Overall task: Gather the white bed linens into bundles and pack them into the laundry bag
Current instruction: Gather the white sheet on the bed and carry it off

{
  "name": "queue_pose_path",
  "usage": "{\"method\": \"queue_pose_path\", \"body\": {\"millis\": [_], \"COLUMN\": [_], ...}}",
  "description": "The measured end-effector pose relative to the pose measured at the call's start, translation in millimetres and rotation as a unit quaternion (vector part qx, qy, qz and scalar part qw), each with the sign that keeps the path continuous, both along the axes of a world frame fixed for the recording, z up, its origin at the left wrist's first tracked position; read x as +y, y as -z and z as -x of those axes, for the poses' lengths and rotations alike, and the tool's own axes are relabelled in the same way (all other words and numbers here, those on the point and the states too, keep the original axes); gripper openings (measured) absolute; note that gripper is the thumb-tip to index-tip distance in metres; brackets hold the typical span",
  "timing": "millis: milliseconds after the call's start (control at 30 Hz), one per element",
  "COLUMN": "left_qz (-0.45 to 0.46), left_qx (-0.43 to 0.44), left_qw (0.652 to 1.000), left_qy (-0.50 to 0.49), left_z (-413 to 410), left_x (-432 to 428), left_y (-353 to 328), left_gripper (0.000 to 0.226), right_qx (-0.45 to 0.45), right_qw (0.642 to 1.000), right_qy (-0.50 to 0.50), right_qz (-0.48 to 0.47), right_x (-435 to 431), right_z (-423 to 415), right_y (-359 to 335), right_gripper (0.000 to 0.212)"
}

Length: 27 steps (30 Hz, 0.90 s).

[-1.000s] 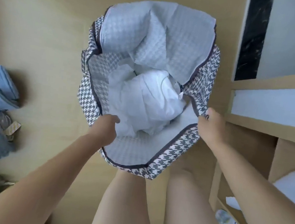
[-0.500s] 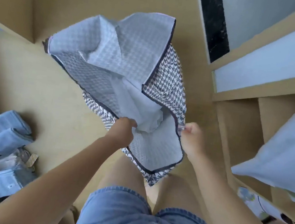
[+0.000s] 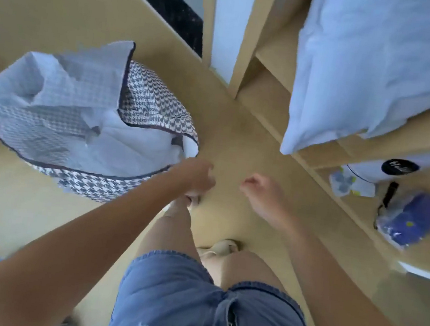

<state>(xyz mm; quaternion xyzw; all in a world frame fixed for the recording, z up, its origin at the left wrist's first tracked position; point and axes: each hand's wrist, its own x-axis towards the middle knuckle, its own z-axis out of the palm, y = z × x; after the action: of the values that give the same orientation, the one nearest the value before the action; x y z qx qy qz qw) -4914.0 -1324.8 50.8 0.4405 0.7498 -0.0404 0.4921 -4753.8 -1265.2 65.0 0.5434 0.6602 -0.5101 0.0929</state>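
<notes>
Head view: the houndstooth laundry bag sits on the tan floor, its mouth gaping and its pale lining showing. The white bed linens lie bunched inside it, against its right-hand wall. At the bag's near right corner is my left hand, fingers curled. It overlaps the dark rim, and through the blur I cannot tell whether it pinches the rim or holds nothing. Further right, clear of the bag, my right hand is curled into a fist with nothing in it. Nearer to me than the bag are my denim shorts. Well to the right of the bag stands a wooden shelf unit, with a white pillow on an upper shelf and a blue item in clear plastic on a lower one.
</notes>
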Motion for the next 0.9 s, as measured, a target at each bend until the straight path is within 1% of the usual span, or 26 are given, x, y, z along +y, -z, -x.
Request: {"method": "queue_pose_path", "body": {"millis": [100, 200, 267, 333, 467, 500, 567, 600, 633, 700, 833, 900], "left_qz": [-0.031, -0.044, -0.023, -0.027, -0.088, -0.083, -0.054, -0.044, -0.038, -0.034, -0.032, -0.034], "left_qx": [-0.022, -0.095, -0.131, -0.129, -0.097, -0.097, -0.137, -0.153, -0.153, -0.135, -0.127, -0.111], "left_qw": [0.999, 0.994, 0.99, 0.983, 0.975, 0.971, 0.961, 0.958, 0.954, 0.935, 0.881, 0.844], "left_qy": [0.01, 0.009, 0.054, 0.126, 0.178, 0.203, 0.236, 0.24, 0.257, 0.325, 0.455, 0.524], "left_z": [-87.7, -180.2, -229.6, -265.4, -329.0, -347.3, -387.5, -408.7, -431.7, -478.0, -580.4, -635.3], "left_x": [4.2, 0.8, 5.2, 21.5, 66.5, 73.5, 83.6, 88.0, 91.8, 97.2, 112.8, 120.0], "left_y": [-16.9, -40.0, -52.8, -65.4, -90.1, -96.1, -97.1, -93.4, -92.1, -89.9, -86.0, -84.0], "left_gripper": [0.043, 0.041, 0.039, 0.039, 0.037, 0.038, 0.045, 0.046, 0.041, 0.028, 0.041, 0.044], "right_qx": [0.022, 0.015, 0.012, 0.008, 0.016, 0.016, 0.007, -0.002, -0.009, -0.024, -0.059, -0.069], "right_qw": [0.996, 0.983, 0.973, 0.957, 0.908, 0.892, 0.861, 0.848, 0.835, 0.814, 0.775, 0.763], "right_qy": [0.077, 0.172, 0.222, 0.278, 0.399, 0.431, 0.487, 0.51, 0.53, 0.563, 0.612, 0.628], "right_qz": [-0.035, -0.058, -0.063, -0.077, -0.128, -0.137, -0.145, -0.146, -0.146, -0.143, -0.146, -0.137], "right_x": [-8.6, -24.9, -34.6, -44.0, -60.0, -63.9, -73.2, -79.2, -85.2, -96.5, -101.8, -96.5], "right_z": [-84.0, -172.8, -227.9, -276.7, -353.2, -369.9, -402.9, -419.4, -436.3, -471.7, -555.7, -600.4], "right_y": [-30.7, -56.8, -73.4, -87.5, -104.0, -105.5, -106.7, -106.1, -104.9, -103.6, -97.7, -91.7], "right_gripper": [0.014, 0.021, 0.018, 0.015, 0.015, 0.014, 0.01, 0.011, 0.012, 0.012, 0.008, 0.008]}}
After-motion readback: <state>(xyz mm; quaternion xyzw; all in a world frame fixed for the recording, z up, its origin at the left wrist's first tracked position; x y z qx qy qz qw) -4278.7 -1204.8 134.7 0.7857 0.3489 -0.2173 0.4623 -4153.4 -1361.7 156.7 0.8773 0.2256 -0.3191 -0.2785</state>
